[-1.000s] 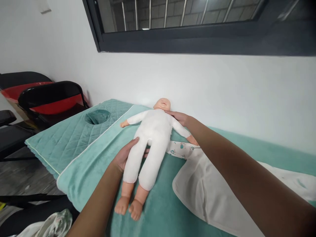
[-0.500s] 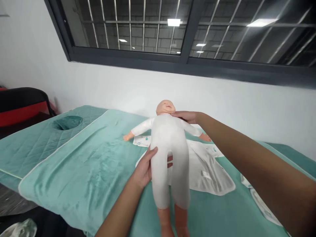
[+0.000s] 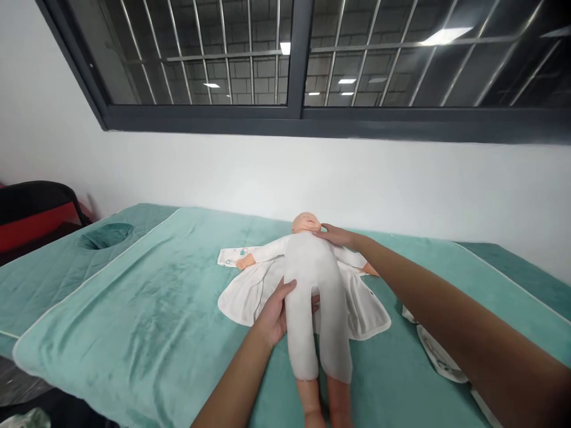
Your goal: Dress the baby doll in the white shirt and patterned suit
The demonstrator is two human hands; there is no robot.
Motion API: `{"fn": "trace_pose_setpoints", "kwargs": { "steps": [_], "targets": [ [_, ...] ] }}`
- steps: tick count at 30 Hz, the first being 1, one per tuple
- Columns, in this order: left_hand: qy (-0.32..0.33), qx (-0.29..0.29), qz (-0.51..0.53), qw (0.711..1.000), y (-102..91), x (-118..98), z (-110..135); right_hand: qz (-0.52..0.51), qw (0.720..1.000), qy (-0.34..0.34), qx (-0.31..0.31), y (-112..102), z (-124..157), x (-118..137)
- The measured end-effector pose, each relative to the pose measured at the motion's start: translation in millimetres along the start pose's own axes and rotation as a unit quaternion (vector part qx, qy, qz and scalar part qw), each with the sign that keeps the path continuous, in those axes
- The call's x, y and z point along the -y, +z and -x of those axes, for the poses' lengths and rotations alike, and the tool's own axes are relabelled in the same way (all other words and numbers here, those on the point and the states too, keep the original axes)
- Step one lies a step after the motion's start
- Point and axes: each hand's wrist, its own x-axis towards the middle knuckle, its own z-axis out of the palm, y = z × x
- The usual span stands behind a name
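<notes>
A baby doll (image 3: pixel 312 273) with a white cloth body lies face up over a spread white baby garment (image 3: pixel 370 312), its head toward the wall and its feet toward me. My left hand (image 3: pixel 279 312) grips the doll at its hip and thigh, with the thumb on top and fingertips showing between the legs. At the doll's neck and shoulder is my right hand (image 3: pixel 336 235); its fingers reach to the neck, partly hidden beneath the head. One printed sleeve (image 3: pixel 229 255) of the garment sticks out beyond the doll's hand on the left.
A green plush cover (image 3: pixel 134 309) lies over the bed, which has a face hole (image 3: pixel 107 236) at the left. More folded white printed cloth (image 3: pixel 439 353) lies right, partly behind my forearm. A black and red chair (image 3: pixel 40 214) stands far left. Behind are a wall and barred window.
The doll has come down onto the spread garment, head farther from the window, both hands still on it. My view has shifted slightly right and upward.
</notes>
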Motion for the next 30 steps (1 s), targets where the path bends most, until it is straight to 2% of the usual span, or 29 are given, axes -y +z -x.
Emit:
{"fn": "trace_pose_setpoints", "kwargs": {
  "steps": [2, 4, 6, 7, 8, 10, 12, 13, 15, 17, 19, 21, 23, 25, 27, 30],
  "targets": [
    [0.008, 0.017, -0.037, 0.999, -1.5, -5, 1, 0.023, 1.000, 0.001, 0.016, 0, -4, -6],
    [0.028, 0.023, -0.124, 0.992, -5.6, -18, 1, 0.051, 0.998, 0.002, 0.021, -4, -8, -8],
    [0.079, -0.007, -0.277, 0.957, -12.6, -36, -3, 0.080, 0.997, 0.008, 0.011, -10, -10, -5],
    [0.119, -0.036, -0.372, 0.920, -16.9, -45, -6, 0.097, 0.995, 0.007, -0.003, -12, -9, 1],
    [0.163, -0.065, -0.468, 0.866, -21.4, -53, -11, 0.121, 0.992, -0.003, -0.026, -12, -8, 9],
    [0.237, -0.099, -0.633, 0.731, -29.4, -63, -21, 0.182, 0.979, -0.055, -0.079, -5, -5, 32],
    [0.268, -0.088, -0.745, 0.604, -34.8, -64, -29, 0.248, 0.952, -0.150, -0.096, 16, -2, 62],
    [0.271, -0.075, -0.784, 0.553, -36.3, -62, -31, 0.270, 0.938, -0.203, -0.073, 30, -2, 78],
    [0.274, -0.056, -0.834, 0.477, -37.6, -55, -34, 0.308, 0.904, -0.297, 0.023, 62, -3, 104],
    [0.273, -0.063, -0.855, 0.437, -38.2, -49, -34, 0.330, 0.886, -0.313, 0.089, 92, -8, 121],
    [0.275, -0.086, -0.860, 0.421, -39.4, -46, -34, 0.336, 0.887, -0.298, 0.110, 112, -14, 128],
    [0.285, -0.106, -0.856, 0.417, -41.6, -47, -34, 0.330, 0.895, -0.281, 0.102, 120, -17, 129],
    [0.302, -0.135, -0.846, 0.419, -44.3, -50, -36, 0.318, 0.907, -0.264, 0.075, 118, -17, 125],
    [0.307, -0.197, -0.827, 0.428, -47.4, -57, -39, 0.302, 0.918, -0.252, 0.042, 109, -14, 120],
    [0.290, -0.267, -0.800, 0.453, -51.4, -68, -43, 0.272, 0.929, -0.251, 0.022, 99, -8, 115],
    [0.258, -0.311, -0.745, 0.531, -60.0, -89, -49, 0.197, 0.946, -0.257, 0.021, 90, -1, 109]
  ]
}}
